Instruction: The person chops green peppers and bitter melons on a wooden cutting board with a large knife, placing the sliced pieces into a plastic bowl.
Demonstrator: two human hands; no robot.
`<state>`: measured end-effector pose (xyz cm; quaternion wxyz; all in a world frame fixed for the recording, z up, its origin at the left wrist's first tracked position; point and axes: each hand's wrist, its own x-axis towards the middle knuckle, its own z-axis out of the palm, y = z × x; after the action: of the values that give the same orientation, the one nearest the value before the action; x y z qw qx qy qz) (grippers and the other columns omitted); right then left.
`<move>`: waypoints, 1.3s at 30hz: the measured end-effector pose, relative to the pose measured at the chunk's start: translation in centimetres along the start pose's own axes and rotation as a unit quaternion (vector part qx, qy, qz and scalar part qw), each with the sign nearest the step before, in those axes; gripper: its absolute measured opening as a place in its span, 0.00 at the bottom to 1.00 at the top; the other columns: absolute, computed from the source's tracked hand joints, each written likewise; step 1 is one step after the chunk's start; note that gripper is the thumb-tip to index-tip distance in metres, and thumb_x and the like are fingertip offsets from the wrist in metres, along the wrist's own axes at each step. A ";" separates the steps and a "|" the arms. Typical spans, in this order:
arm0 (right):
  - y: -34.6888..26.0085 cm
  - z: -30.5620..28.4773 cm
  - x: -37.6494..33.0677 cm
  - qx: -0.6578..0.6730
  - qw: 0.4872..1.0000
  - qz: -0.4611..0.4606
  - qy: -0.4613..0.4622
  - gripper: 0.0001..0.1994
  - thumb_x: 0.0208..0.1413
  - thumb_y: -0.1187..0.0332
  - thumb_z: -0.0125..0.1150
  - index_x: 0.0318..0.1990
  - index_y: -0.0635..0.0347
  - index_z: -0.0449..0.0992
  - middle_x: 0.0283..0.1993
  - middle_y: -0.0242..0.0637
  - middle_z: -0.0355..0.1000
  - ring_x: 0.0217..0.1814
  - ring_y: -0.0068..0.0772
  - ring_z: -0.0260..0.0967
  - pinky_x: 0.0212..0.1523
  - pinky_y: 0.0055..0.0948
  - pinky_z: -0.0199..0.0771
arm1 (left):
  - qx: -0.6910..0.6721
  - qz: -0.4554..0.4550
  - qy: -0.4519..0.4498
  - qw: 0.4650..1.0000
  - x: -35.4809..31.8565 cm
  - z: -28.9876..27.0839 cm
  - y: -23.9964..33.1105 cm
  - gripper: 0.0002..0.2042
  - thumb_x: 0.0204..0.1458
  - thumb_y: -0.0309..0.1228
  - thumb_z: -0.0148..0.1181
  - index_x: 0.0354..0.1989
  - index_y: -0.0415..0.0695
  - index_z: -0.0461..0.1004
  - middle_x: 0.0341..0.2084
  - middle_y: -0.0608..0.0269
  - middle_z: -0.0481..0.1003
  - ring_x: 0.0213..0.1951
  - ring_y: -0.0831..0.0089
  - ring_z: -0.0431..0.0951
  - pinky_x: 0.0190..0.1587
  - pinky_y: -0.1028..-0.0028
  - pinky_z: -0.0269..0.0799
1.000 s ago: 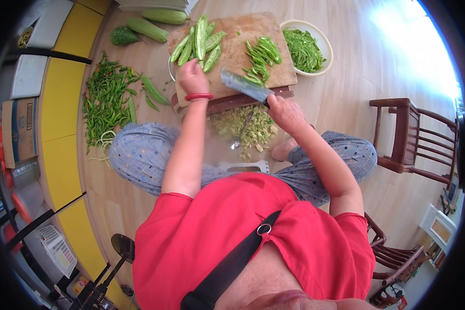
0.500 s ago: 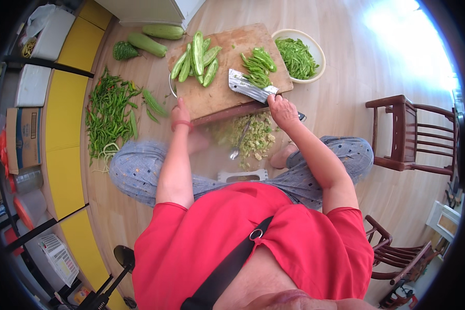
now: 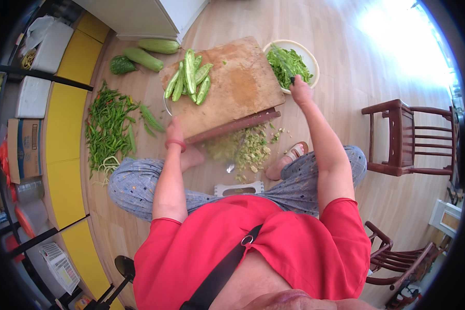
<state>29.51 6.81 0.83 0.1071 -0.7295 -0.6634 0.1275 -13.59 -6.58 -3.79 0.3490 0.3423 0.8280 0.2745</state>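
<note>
My left hand [image 3: 174, 130] grips the near left corner of a wooden cutting board [image 3: 237, 85]. Halved, hollowed green gourds [image 3: 190, 77], which look like bitter melon, lie in a heap on the board's left side. In my right hand [image 3: 301, 93] is the dark handle of a knife [image 3: 293, 80], held over a cream bowl [image 3: 315, 67] at the board's right. The blade is blurred and partly lost against the shredded green slices [image 3: 289, 62] in the bowl. The board's right half bears only a damp patch.
Seed and pith scraps [image 3: 253, 150] lie on the floor below the board, near a small grey stool [image 3: 238, 188]. Green chillies [image 3: 108, 124] and whole gourds [image 3: 143, 58] are on the left floor. Yellow-fronted cabinets [image 3: 67, 113] line the left; a wooden chair [image 3: 400, 137] stands right.
My right hand has carried the knife and cut slices off the board to the bowl, and the slices now lie there. My left hand stays at the board's corner.
</note>
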 end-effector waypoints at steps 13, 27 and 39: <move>-3.7 -5.8 -1.9 0.399 0.902 0.124 -0.105 0.05 0.46 0.72 0.48 0.29 0.63 0.63 0.15 0.33 0.59 0.11 0.23 0.58 0.11 0.26 0.60 | 0.036 0.303 0.322 0.896 1.0 -0.6 7.6 0.10 0.45 0.35 0.58 0.31 0.41 0.74 0.28 0.53 0.73 0.35 0.56 0.71 0.40 0.62 0.66; -7.7 -12.4 -12.4 0.590 0.768 0.183 -0.170 0.06 0.52 0.72 0.50 0.31 0.56 0.59 0.20 0.27 0.58 0.15 0.16 0.56 0.13 0.20 0.60 | 0.244 0.279 0.159 0.915 1.8 3.0 12.7 0.22 0.44 0.35 0.59 0.48 0.42 0.67 0.38 0.51 0.71 0.44 0.55 0.68 0.48 0.64 0.65; -8.2 -12.3 -11.9 0.623 0.749 0.162 -0.158 0.05 0.49 0.73 0.50 0.31 0.59 0.60 0.19 0.27 0.58 0.14 0.17 0.56 0.13 0.20 0.62 | -0.226 0.187 -0.071 0.953 -5.0 7.0 13.1 0.13 0.55 0.36 0.50 0.43 0.39 0.70 0.27 0.56 0.73 0.24 0.67 0.72 0.28 0.66 0.68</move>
<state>24.83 -4.11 15.62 0.4088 -0.5670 -0.3161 0.6414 -0.75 -0.80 2.99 0.4176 0.4222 0.6387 0.4894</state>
